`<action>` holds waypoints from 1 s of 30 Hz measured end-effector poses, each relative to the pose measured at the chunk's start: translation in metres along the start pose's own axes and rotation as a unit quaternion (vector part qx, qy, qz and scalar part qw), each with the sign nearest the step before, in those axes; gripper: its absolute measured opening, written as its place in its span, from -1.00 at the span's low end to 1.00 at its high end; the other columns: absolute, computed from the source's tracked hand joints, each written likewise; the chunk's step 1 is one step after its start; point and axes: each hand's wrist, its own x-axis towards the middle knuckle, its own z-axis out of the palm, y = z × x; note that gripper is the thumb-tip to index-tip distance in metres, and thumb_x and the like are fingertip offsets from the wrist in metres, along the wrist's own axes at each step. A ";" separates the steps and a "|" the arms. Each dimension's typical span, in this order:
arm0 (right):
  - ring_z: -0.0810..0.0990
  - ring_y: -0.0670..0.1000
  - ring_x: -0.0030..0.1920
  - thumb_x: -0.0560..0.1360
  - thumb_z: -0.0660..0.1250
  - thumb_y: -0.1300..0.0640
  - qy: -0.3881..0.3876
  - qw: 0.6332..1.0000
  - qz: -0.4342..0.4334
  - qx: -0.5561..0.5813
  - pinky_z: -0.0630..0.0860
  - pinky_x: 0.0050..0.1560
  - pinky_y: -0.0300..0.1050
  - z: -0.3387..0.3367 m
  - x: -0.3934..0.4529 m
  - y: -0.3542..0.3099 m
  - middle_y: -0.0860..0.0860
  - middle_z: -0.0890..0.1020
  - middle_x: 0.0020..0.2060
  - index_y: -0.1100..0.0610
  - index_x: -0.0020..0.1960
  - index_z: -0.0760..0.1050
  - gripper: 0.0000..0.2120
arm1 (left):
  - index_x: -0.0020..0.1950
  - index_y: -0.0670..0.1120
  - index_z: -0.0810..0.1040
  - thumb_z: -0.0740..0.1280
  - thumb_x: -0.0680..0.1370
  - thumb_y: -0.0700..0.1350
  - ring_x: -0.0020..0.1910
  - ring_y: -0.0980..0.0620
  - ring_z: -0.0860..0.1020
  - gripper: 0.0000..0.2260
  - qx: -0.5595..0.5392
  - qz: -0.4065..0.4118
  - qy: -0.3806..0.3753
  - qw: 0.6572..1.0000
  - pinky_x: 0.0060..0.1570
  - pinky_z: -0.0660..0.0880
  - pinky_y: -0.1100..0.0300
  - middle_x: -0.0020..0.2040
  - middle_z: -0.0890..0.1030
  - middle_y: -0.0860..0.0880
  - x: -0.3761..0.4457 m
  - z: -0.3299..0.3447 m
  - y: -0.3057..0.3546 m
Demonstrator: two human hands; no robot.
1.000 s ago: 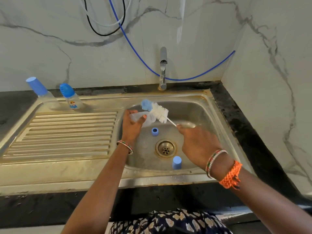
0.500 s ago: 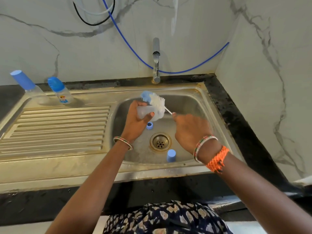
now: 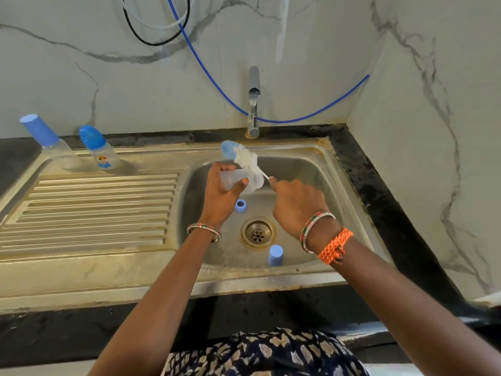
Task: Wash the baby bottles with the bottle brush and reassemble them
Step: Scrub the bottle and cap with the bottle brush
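Over the steel sink basin (image 3: pixel 306 169), my left hand (image 3: pixel 220 195) grips a clear open baby bottle (image 3: pixel 244 180) lying sideways, its mouth to the right. My right hand (image 3: pixel 296 203) holds the thin handle of a bottle brush (image 3: pixel 241 156) with white bristles and a blue tip. The brush head lies outside the bottle, against its upper rear side. On the basin floor are a blue screw ring (image 3: pixel 240 205) and a blue cap (image 3: pixel 275 255). Two capped bottles, one (image 3: pixel 44 139) plain and one (image 3: pixel 99 147) with a printed label, stand at the back left of the drainboard.
A tap (image 3: pixel 253 101) rises behind the basin, with no water seen running. The drain (image 3: pixel 258 232) sits mid-basin. A ribbed drainboard (image 3: pixel 89 210) extends left. Marble walls close the back and right; blue and black hoses hang on the back wall.
The brush head has shifted a little up and left along the back of the bottle. My left hand still grips the bottle, and the view has shifted slightly.
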 end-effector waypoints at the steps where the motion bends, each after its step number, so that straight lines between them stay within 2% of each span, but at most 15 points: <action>1: 0.53 0.21 0.09 0.55 0.09 0.23 -0.001 1.000 -0.005 -0.003 0.33 -0.12 -0.04 0.000 -0.003 -0.002 0.15 0.51 0.13 0.09 0.48 0.19 -0.50 | 0.11 -0.07 0.37 0.41 0.48 -0.22 0.15 -0.04 0.48 -0.71 -0.005 -0.006 0.007 1.000 0.00 0.54 0.27 0.21 0.45 -0.14 0.002 -0.003 -0.002; 3: 0.53 0.20 0.10 0.53 0.10 0.24 -0.005 1.000 -0.020 0.001 0.35 -0.11 -0.05 0.002 -0.011 -0.006 0.13 0.52 0.14 0.07 0.52 0.11 -0.44 | 0.07 -0.07 0.37 0.41 0.49 -0.22 0.14 -0.09 0.51 -0.73 -0.040 -0.027 0.053 0.997 0.04 0.56 0.10 0.16 0.48 -0.14 0.010 -0.011 -0.005; 6: 0.55 0.16 0.05 0.52 0.09 0.27 0.009 1.000 -0.026 0.002 0.34 -0.16 -0.06 0.005 -0.018 -0.008 0.10 0.54 0.09 0.06 0.54 0.03 -0.39 | -0.04 -0.02 0.37 0.39 0.49 -0.24 0.08 -0.11 0.51 -0.77 -0.121 -0.093 0.109 0.982 -0.10 0.55 0.11 0.09 0.46 -0.11 0.022 -0.017 0.002; 9: 0.56 0.15 -0.08 0.53 0.07 0.29 0.039 0.999 -0.009 -0.007 0.35 -0.23 -0.06 0.006 -0.013 -0.008 0.11 0.54 -0.03 0.06 0.55 -0.03 -0.36 | -0.10 0.03 0.36 0.40 0.49 -0.25 0.08 -0.10 0.50 -0.75 -0.139 -0.104 0.079 0.982 -0.02 0.56 0.01 0.05 0.46 -0.07 0.023 -0.007 0.016; 12: 0.46 0.11 -0.22 0.52 0.11 0.30 0.051 0.999 0.000 -0.006 0.33 -0.26 -0.05 0.008 -0.003 -0.011 0.06 0.41 -0.20 0.03 0.55 -0.10 -0.31 | -0.08 0.00 0.37 0.38 0.49 -0.25 0.11 -0.11 0.52 -0.77 -0.178 -0.111 0.034 0.977 0.02 0.56 -0.02 0.10 0.46 -0.09 0.022 -0.005 0.020; 14: 0.53 0.13 -0.14 0.52 0.11 0.30 0.039 0.999 -0.012 -0.009 0.34 -0.23 -0.05 0.011 -0.003 -0.012 0.07 0.46 -0.16 0.01 0.56 -0.12 -0.29 | -0.06 -0.02 0.37 0.37 0.50 -0.26 0.14 -0.16 0.52 -0.78 -0.184 -0.125 0.031 0.974 -0.03 0.57 0.00 0.16 0.46 -0.14 0.025 -0.011 0.015; 17: 0.56 0.15 0.01 0.52 0.10 0.29 0.014 0.999 -0.032 -0.005 0.31 -0.17 -0.07 0.019 -0.013 -0.012 0.10 0.56 0.03 0.00 0.56 -0.13 -0.29 | 0.04 -0.10 0.33 0.36 0.51 -0.25 0.11 -0.14 0.49 -0.77 -0.193 -0.160 0.114 0.961 -0.28 0.55 0.18 0.16 0.43 -0.15 0.038 -0.026 0.008; 19: 0.56 0.16 0.02 0.52 0.09 0.29 0.008 1.000 -0.027 0.001 0.32 -0.16 -0.05 0.024 -0.020 -0.013 0.09 0.58 0.04 -0.02 0.56 -0.13 -0.29 | 0.08 -0.12 0.32 0.36 0.52 -0.24 0.09 -0.13 0.49 -0.75 -0.213 -0.198 0.153 0.945 -0.27 0.55 0.13 0.14 0.43 -0.13 0.047 -0.034 0.001; 21: 0.57 0.16 0.01 0.52 0.09 0.31 0.007 1.000 -0.019 -0.007 0.32 -0.18 -0.06 0.027 -0.019 -0.013 0.10 0.58 0.03 -0.02 0.56 -0.14 -0.29 | 0.16 -0.22 0.34 0.37 0.51 -0.23 0.11 -0.18 0.51 -0.70 -0.234 -0.238 0.118 0.935 -0.26 0.58 0.07 0.19 0.46 -0.17 0.048 -0.034 -0.005; 23: 0.57 0.16 0.02 0.51 0.11 0.31 0.010 1.000 -0.014 -0.015 0.29 -0.19 -0.07 0.029 -0.009 -0.012 0.10 0.57 0.04 0.01 0.56 -0.15 -0.27 | 0.30 -0.27 0.36 0.39 0.49 -0.20 0.17 -0.24 0.52 -0.56 -0.246 -0.255 0.030 0.935 -0.27 0.60 0.07 0.26 0.47 -0.24 0.037 -0.025 -0.008; 24: 0.57 0.16 0.02 0.51 0.12 0.31 0.016 1.000 -0.014 -0.018 0.29 -0.19 -0.07 0.029 -0.003 -0.012 0.11 0.57 0.05 0.02 0.56 -0.16 -0.26 | 0.31 -0.27 0.36 0.39 0.49 -0.21 0.18 -0.23 0.51 -0.56 -0.251 -0.260 0.002 0.933 -0.22 0.61 0.03 0.26 0.48 -0.22 0.031 -0.018 -0.008; 26: 0.57 0.17 0.03 0.50 0.13 0.30 0.020 0.999 -0.016 -0.020 0.29 -0.18 -0.06 0.030 0.007 -0.012 0.12 0.57 0.06 0.03 0.56 -0.14 -0.26 | 0.22 -0.24 0.39 0.37 0.50 -0.23 0.16 -0.19 0.52 -0.67 -0.256 -0.255 0.015 0.932 -0.12 0.59 -0.02 0.20 0.50 -0.18 0.025 -0.013 -0.006; 27: 0.56 0.17 0.04 0.50 0.13 0.30 0.016 1.000 -0.020 -0.019 0.29 -0.18 -0.06 0.029 0.008 -0.013 0.13 0.57 0.07 0.02 0.56 -0.12 -0.27 | 0.21 -0.23 0.40 0.38 0.49 -0.23 0.15 -0.19 0.52 -0.67 -0.259 -0.253 0.036 0.932 -0.16 0.60 -0.01 0.18 0.51 -0.19 0.027 -0.015 -0.005; 30: 0.56 0.17 0.03 0.50 0.14 0.28 0.005 0.999 -0.038 -0.004 0.27 -0.17 -0.08 0.028 -0.004 -0.015 0.11 0.56 0.07 -0.03 0.56 -0.16 -0.25 | 0.36 -0.26 0.34 0.43 0.41 -0.14 0.22 -0.26 0.49 -0.43 -0.298 -0.270 0.089 0.911 -0.35 0.57 0.11 0.29 0.47 -0.26 0.042 -0.035 -0.013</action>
